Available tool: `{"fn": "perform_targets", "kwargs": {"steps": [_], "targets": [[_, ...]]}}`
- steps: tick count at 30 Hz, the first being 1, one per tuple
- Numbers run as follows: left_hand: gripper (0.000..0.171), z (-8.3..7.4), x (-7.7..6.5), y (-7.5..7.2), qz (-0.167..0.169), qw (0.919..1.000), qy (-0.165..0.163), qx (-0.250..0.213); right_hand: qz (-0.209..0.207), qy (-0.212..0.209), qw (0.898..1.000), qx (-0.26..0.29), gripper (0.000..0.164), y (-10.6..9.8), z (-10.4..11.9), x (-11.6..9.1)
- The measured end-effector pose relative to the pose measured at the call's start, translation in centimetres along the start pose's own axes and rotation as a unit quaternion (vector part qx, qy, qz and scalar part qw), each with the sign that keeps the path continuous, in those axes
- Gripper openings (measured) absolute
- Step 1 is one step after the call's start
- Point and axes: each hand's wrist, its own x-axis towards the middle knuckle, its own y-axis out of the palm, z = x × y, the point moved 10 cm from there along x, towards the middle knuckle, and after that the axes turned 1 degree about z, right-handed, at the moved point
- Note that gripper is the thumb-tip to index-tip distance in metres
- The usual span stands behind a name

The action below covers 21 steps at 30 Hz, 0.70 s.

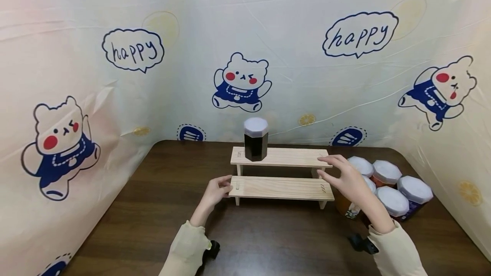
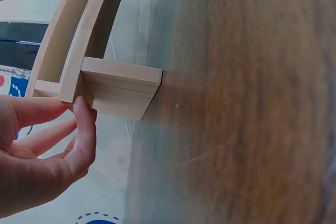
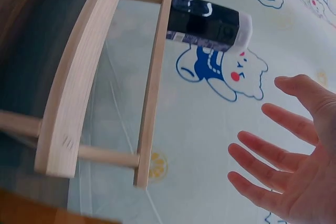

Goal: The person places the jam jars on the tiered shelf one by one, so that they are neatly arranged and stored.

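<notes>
A two-step wooden rack (image 1: 281,188) stands on the table. My left hand (image 1: 215,191) pinches the left end of its lower board between thumb and fingers, as the left wrist view shows up close. On the left part of the upper board stands a dark jar (image 1: 255,146) with a white lid, upright. My right hand (image 1: 347,178) hovers by the rack's right end, fingers spread and nothing held. In the right wrist view its fingers (image 3: 262,163) are apart from the boards.
Several white-lidded jars (image 1: 393,201) cluster on the table to the right, partly hidden behind my right hand and forearm. The dark brown table (image 1: 268,242) meets a printed cloth (image 1: 245,20) at the back and both sides.
</notes>
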Motion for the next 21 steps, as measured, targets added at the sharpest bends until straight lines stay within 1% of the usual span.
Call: {"fn": "perform_targets", "kwargs": {"steps": [5, 8, 12, 14, 16, 19, 21], "targets": [[0.037, 0.4, 0.3, 0.1, 0.005, 1.0, 0.003, -0.003, 0.008, 0.028, 0.999, -0.016, 0.034, -0.9, -1.1, -1.3], [0.037, 0.3, 0.3, 0.1, 0.008, 1.0, 0.003, -0.004, 0.005, 0.039, 0.999, -0.022, 0.033, -1.7, -1.5, -2.1], [0.036, -1.5, -0.8, 0.1, 0.007, 1.0, 0.006, 0.001, -0.008, 0.037, 0.999, -0.033, 0.033, -2.6, -1.9, -3.1], [0.036, -1.5, -0.8, 0.0, 0.002, 1.0, 0.006, 0.005, -0.012, 0.036, 0.999, -0.04, 0.033, -3.0, -2.1, -3.6], [0.037, -1.1, -0.6, 0.0, -0.001, 1.0, 0.006, 0.005, -0.009, 0.042, 0.998, -0.043, 0.034, -3.2, -2.5, -4.0], [0.038, 0.2, 0.2, 0.0, -0.004, 1.0, 0.0, 0.004, 0.0, 0.062, 0.997, -0.043, 0.036, -3.5, -3.2, -4.6], [0.038, 0.2, 0.2, 0.0, -0.002, 1.0, 0.0, 0.002, 0.005, 0.071, 0.997, -0.043, 0.037, -3.7, -3.6, -5.0]]}}
